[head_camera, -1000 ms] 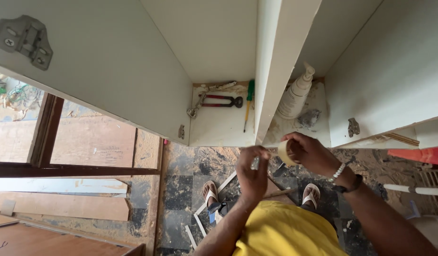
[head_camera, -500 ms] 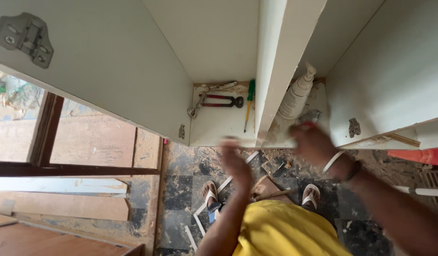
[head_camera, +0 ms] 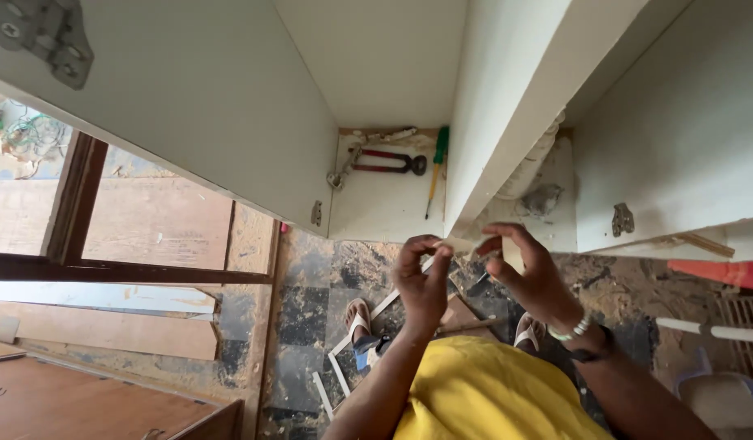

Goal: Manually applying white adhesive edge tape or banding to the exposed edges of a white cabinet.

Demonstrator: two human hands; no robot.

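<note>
1. A pale strip (head_camera: 466,243) is being held at frame centre, just under the lower edge of the white divider panel (head_camera: 507,114). It is thin and short; whether it is edge tape, veneer or a sliver of wood is hard to tell.
2. The left hand (head_camera: 423,281) is pinching the strip's 9 o'clock end, thumb and forefinger closed on it.
3. The right hand (head_camera: 530,273) is gripping the 3 o'clock end, fingers curled together over it. Beads and a dark band are showing at that wrist.
4. Judgement: both hands are stretching the strip flat close to the panel edge. Doing this well is calling for even tension from both ends and keeping the strip parallel to the edge, with no twist between the pinches.
5. At 11 o'clock from the hands, red-handled pincers (head_camera: 386,160) are lying on the cabinet shelf (head_camera: 376,212), with a green-handled screwdriver (head_camera: 436,167) just beside them at their 3 o'clock.
6. At 1 o'clock, behind the divider, a pale ribbed object (head_camera: 530,173) is lying mostly hidden; its kind is unclear.
7. A hinge plate (head_camera: 623,219) is showing on the right panel, another hinge (head_camera: 42,37) at the top left corner, partly cut off.
8. At 6 o'clock, a yellow shirt (head_camera: 490,395) is filling the lower frame; sandalled feet are standing on the dusty tiled floor (head_camera: 311,301) among wood offcuts.
9. The strip's right end is being covered by the fingers, so its full length cannot be read.
</note>
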